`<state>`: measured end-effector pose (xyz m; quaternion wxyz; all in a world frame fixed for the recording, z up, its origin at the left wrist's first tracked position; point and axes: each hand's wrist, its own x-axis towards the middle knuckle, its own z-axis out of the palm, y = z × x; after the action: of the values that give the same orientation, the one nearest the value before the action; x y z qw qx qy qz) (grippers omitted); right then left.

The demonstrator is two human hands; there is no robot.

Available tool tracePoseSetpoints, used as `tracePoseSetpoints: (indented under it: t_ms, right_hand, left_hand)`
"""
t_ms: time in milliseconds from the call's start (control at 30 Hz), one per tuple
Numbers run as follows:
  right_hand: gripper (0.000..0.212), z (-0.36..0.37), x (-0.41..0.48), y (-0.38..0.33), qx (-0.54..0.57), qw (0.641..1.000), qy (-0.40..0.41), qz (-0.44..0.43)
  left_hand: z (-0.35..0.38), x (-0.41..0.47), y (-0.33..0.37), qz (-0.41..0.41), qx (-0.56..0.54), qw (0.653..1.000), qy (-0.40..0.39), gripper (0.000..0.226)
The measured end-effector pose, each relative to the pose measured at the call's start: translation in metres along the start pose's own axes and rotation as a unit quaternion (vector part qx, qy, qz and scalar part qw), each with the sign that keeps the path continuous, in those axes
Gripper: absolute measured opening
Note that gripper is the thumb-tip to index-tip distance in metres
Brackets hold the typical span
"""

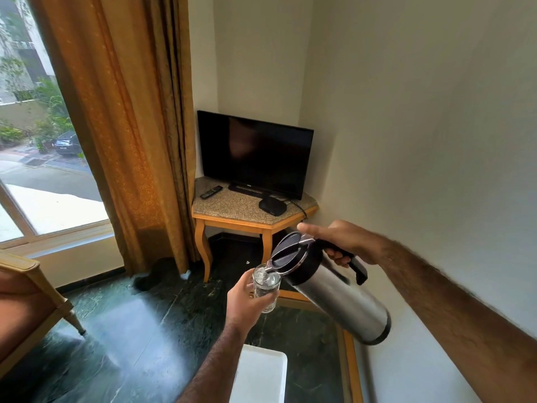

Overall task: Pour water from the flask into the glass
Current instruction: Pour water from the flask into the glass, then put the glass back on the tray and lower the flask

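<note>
Tilted flask [334, 292] – spout seemingly touching glass [266, 286].

Both arms are bare and reach forward. The left hand [247, 301] is in the lower middle, with the palm turned to the right and the fingers curled closed in a grip, thumb on the near side. The left forearm rises from the bottom edge. The right hand [340, 242] is higher and further right, closed in a fist-like grip, thumb stretched forward. The right forearm comes in from the lower right corner.
</note>
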<state>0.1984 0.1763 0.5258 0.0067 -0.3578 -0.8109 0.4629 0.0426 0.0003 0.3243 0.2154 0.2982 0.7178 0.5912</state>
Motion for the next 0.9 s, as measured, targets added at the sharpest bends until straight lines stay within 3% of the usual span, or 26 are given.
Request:
tracePoseSetpoints:
  t_ms: [133, 267, 433, 567, 900]
  right_hand:
    - [0.085, 0.009, -0.012, 0.043, 0.139, 0.985, 0.105, -0.003]
    - [0.063, 0.037, -0.017, 0.084, 0.250, 0.951, 0.177, -0.042]
    - [0.041, 0.085, -0.021, 0.139, 0.361, 0.895, 0.259, -0.028]
    - [0.029, 0.121, -0.014, 0.190, 0.474, 0.836, 0.278, -0.006]
    - [0.036, 0.205, 0.028, 0.311, 0.565, 0.767, 0.303, 0.039]
  left_hand:
    - [0.008, 0.002, -0.009, -0.004, -0.004, 1.000, 0.004, 0.064]
    - [0.012, 0.002, -0.019, -0.007, 0.005, 1.000, 0.008, 0.067]
    - [0.022, -0.004, -0.049, -0.029, 0.016, 0.999, 0.004, 0.065]
    - [0.027, -0.011, -0.090, -0.055, 0.033, 0.998, -0.010, 0.069]
    - [0.049, -0.015, -0.226, -0.100, 0.101, 0.990, -0.013, 0.056]
